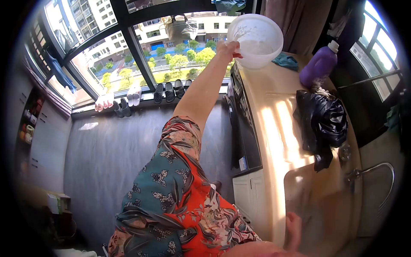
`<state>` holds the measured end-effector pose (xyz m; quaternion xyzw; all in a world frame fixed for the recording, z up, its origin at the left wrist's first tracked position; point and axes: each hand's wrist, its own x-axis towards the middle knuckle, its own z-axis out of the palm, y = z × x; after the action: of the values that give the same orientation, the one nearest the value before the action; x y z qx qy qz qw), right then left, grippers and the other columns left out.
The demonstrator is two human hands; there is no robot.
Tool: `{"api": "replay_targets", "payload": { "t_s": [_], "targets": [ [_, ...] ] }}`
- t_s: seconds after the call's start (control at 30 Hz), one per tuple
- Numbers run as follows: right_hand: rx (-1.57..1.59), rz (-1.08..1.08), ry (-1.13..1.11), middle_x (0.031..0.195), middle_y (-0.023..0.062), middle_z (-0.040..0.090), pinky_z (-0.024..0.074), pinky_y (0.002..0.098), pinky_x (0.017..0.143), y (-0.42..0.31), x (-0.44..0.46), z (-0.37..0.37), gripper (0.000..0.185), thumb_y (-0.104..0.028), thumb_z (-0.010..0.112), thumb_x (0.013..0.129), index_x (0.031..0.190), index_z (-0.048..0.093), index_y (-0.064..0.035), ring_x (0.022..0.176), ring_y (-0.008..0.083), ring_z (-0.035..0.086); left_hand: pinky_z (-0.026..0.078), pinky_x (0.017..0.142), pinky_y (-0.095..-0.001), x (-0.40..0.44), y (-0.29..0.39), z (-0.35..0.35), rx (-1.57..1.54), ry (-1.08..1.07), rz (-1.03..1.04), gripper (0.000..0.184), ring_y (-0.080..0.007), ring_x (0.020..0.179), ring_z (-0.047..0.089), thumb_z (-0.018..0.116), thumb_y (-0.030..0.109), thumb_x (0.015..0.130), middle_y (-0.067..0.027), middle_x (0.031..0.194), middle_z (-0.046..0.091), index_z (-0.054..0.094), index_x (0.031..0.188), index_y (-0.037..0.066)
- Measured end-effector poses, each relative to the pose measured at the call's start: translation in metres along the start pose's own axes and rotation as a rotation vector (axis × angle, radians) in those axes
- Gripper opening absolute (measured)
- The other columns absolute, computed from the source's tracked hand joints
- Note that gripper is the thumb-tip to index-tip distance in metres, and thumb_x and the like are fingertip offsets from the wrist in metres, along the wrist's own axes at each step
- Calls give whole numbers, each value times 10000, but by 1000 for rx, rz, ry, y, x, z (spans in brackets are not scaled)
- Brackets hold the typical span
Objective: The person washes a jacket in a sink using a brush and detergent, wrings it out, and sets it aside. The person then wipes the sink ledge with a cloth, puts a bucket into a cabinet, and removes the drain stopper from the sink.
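Note:
My left hand (229,50) is stretched far forward, its fingers closed on the rim of a translucent white plastic basin (257,41). The basin is tilted, its inside facing me, above the far end of the counter by the window. Near the front edge of the sink (317,192), low in the view, is my right hand (293,225). It is blurred and partly cut off by my arm, so its fingers are unclear. A teal cloth (285,61) lies on the counter beside the basin.
A purple bottle (319,64) and a black plastic bag (323,122) stand on the counter (274,107). The curved faucet (372,171) is at the sink's right. Slippers (170,91) line the window sill. A dark appliance (244,124) sits under the counter's left edge.

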<state>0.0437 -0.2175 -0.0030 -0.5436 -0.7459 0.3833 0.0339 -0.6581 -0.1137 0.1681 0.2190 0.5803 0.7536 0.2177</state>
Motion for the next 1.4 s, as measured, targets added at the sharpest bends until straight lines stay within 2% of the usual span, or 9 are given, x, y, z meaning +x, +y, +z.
{"api": "replay_targets", "payload": {
  "t_s": [0.2,0.33,0.63,0.83,0.97,1.03,1.23,1.3,1.4],
  "targets": [
    [115,-76,-158,820,106,662,484,279,645,-8,-13,8,250,-123,611,793,1002,609,14,743,130,615,578,515,-407,-156,44,-74,-313,45,-40,263,-368,625,609,606,-36,639,-233,777,556,505,866,-125],
    [237,-109,-201,873,83,656,463,249,680,15,-5,14,270,-158,611,811,1018,600,15,769,95,577,547,642,-334,-216,-1,-195,-202,50,-263,245,-307,699,626,600,32,714,-189,838,605,519,924,-65],
    [96,7,-75,1001,118,630,438,295,818,35,6,-7,308,-136,559,802,1063,578,27,925,177,573,458,475,-204,-339,-101,-334,369,216,-511,176,-213,560,604,582,80,742,-176,731,614,539,860,-43],
    [34,39,206,1050,95,607,439,270,825,42,-17,-45,364,-154,610,803,1125,555,5,948,166,564,451,406,-216,-408,-162,-336,594,263,-669,272,-216,508,604,591,44,686,-132,740,594,513,924,-63],
    [577,-61,513,949,64,609,443,213,691,-36,-80,-81,261,-118,569,846,1084,573,-9,801,84,555,444,411,-229,-441,-185,-317,688,142,-802,341,-198,511,603,570,32,679,-142,749,604,488,997,-62],
    [793,-234,354,800,21,577,399,200,581,-80,-117,-76,210,-97,529,860,1040,585,-5,661,59,501,444,410,-236,-449,-198,-316,712,83,-831,353,-196,504,598,575,34,672,-144,750,605,486,1001,-60],
    [680,318,-41,643,19,531,364,200,447,-24,-129,52,245,-86,501,856,1079,552,4,505,72,461,437,408,-250,-478,-214,-280,778,-38,-872,388,-172,475,570,584,41,654,-128,719,601,482,1017,-49],
    [731,674,32,682,8,537,382,211,466,54,-121,85,337,-139,541,841,1159,506,-33,511,67,465,434,409,-249,-487,-213,-258,826,-85,-886,398,-163,476,565,585,43,654,-118,711,600,483,1030,-40],
    [855,823,245,720,3,529,405,244,480,113,-112,105,339,-174,557,833,1159,481,-116,521,87,479,435,419,-250,-499,-217,-236,850,-172,-879,404,-151,478,555,584,44,657,-107,701,597,488,1041,-32]
  ]
}}
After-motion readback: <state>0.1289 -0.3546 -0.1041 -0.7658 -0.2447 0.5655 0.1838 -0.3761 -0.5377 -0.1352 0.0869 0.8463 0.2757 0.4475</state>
